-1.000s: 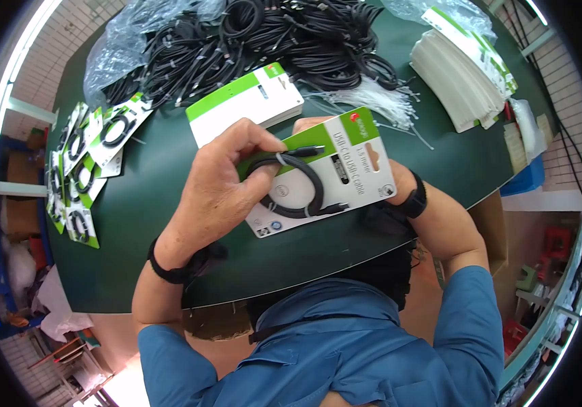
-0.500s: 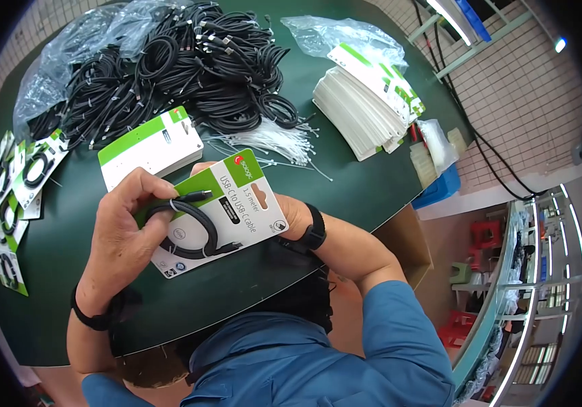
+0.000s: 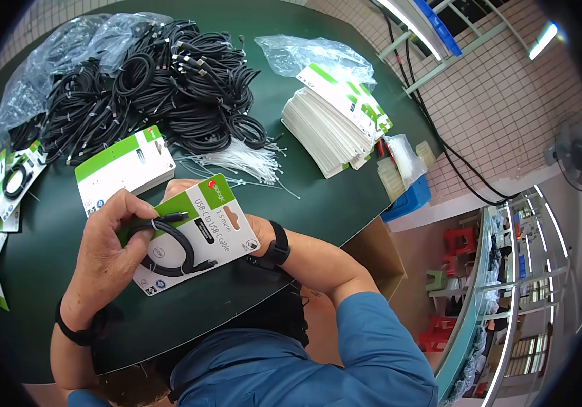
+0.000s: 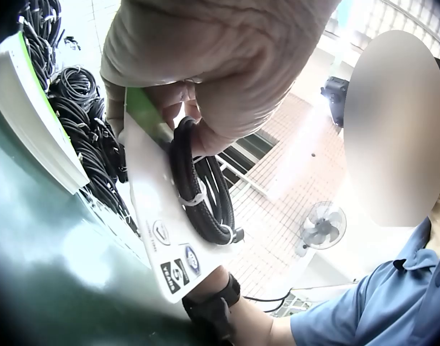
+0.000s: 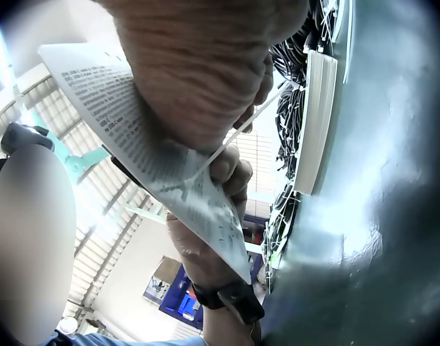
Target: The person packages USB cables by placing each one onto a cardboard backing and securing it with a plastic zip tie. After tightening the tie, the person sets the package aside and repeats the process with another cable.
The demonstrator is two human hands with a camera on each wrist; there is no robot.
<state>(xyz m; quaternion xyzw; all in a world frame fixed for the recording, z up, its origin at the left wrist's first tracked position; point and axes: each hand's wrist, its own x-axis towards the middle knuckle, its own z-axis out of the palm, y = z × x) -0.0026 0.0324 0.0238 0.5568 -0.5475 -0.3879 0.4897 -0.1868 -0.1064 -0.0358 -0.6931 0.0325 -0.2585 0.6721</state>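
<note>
My left hand (image 3: 104, 254) pinches a coiled black USB-C cable (image 3: 190, 252) against the front of a green and white card (image 3: 236, 237), near its green edge. White ties bind the coil, and both plugs lie over the card's face. Mostly hidden behind the card in the head view is my right hand (image 5: 198, 72). The right wrist view shows its curled fingers at a thin white cable tie (image 5: 239, 134) that comes out of the card's printed back. Left-hand fingertips (image 5: 223, 169) press on that same back side.
A stack of cards (image 3: 124, 169) lies just beyond my hands, before a heap of black cables (image 3: 155, 95). Loose white cable ties (image 3: 240, 161) spread beside it. Another card stack (image 3: 325, 132) stands farther right. Finished carded cables (image 3: 16, 180) pile up at left; plastic bags sit behind.
The head view has turned to the right, so the table and hands appear farther left and lower. Both hands keep about the same hold on the card and cable.
</note>
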